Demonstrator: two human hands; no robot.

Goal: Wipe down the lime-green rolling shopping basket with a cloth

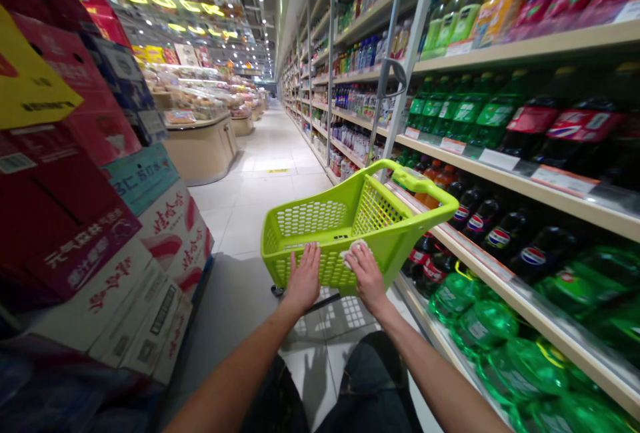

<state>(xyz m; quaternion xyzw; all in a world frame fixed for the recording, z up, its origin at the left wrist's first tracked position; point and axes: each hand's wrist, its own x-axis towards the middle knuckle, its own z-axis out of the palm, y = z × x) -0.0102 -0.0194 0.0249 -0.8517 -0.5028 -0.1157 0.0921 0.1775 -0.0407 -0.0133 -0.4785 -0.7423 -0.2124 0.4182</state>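
A lime-green plastic shopping cart (pixel 400 231) with perforated walls stands on the floor in front of me, its handle toward the right. Inside, its basket holds nothing that I can see. My left hand (pixel 303 281) rests against the cart's near side, just below the rim, with fingers stretched out and nothing held. To its right, my right hand (pixel 367 276) presses a crumpled white wipe (pixel 347 258) onto the same side wall. The fingers partly cover the wipe, so its exact material cannot be made out.
Drink shelves (pixel 530 196) packed with bottles run close along the right. Stacked drink cartons (pixel 100 253) border the left. A tall grey pole with a handle (pixel 393 78) stands by the shelves. Display counters (pixel 203 149) line the tiled aisle (pixel 270 186) ahead.
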